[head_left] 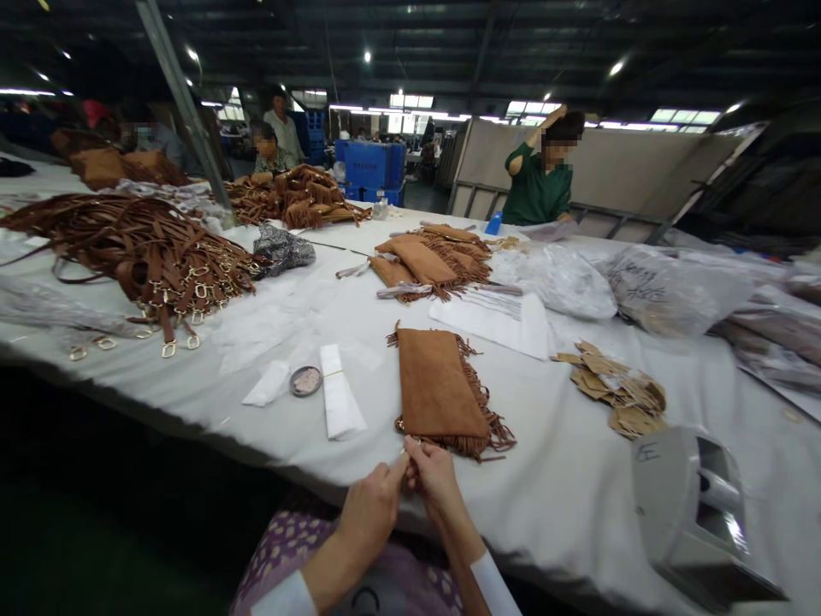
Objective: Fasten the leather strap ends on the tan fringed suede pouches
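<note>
A brown suede pouch (440,385) with fringe along its right and lower edges lies flat on the white-covered table. At its lower left corner, small metal hardware shows. Just below that corner my left hand (372,509) and my right hand (436,479) meet, fingertips pinched together. Both hands are closed around something small by the pouch corner, mostly hidden by the fingers. Left of the pouch are a folded white paper strip (339,393) and a small round dish (306,381) with pinkish contents.
Brown straps with metal clasps (173,257) heap at the left. More fringed pouches (429,257) lie beyond, with clear plastic bags (558,278) beside them. Tan tags (619,389) and a metal dispenser (699,513) are at the right. A person in green (542,184) is across the table.
</note>
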Tool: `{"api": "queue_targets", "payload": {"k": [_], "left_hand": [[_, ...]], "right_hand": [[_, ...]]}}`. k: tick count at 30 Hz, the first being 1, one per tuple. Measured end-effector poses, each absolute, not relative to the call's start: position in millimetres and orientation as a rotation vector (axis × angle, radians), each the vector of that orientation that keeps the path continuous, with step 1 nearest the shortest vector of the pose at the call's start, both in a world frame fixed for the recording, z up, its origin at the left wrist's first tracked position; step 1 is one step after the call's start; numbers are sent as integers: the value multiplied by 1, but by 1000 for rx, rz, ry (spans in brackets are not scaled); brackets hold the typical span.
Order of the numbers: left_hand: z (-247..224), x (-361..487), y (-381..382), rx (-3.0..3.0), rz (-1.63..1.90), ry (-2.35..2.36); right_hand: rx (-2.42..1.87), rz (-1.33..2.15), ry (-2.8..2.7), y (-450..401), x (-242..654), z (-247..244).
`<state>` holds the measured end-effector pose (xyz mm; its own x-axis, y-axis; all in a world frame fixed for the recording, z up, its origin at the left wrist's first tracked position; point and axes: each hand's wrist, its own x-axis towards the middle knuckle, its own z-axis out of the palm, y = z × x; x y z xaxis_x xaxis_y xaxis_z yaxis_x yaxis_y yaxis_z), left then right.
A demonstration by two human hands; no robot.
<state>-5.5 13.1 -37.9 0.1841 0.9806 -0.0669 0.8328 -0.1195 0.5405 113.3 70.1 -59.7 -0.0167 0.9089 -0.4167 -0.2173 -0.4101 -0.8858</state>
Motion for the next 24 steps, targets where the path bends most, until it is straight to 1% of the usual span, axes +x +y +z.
{"api": "queue_targets", "payload": {"k": [3, 6, 10, 13, 18, 24], "left_hand": [[-48, -24, -6, 1723, 743, 1559], [-46, -34, -7, 1343, 753, 1449], [-38, -21, 17, 919, 747, 1258], [-38, -6, 32, 850, 757, 1202], [-40, -4, 34, 785, 756, 1084], [-43, -5, 33, 711, 709, 1114]], "right_hand": [[-1353, 1563, -687, 68, 114, -58], [-1326, 1539, -656, 67, 114, -58], [-1273, 1565, -715, 66, 115, -57], [-1249, 1569, -734, 65, 117, -57], [-1252, 1581, -746, 66, 118, -56], [-1288, 1568, -822, 64, 111, -57]]}}
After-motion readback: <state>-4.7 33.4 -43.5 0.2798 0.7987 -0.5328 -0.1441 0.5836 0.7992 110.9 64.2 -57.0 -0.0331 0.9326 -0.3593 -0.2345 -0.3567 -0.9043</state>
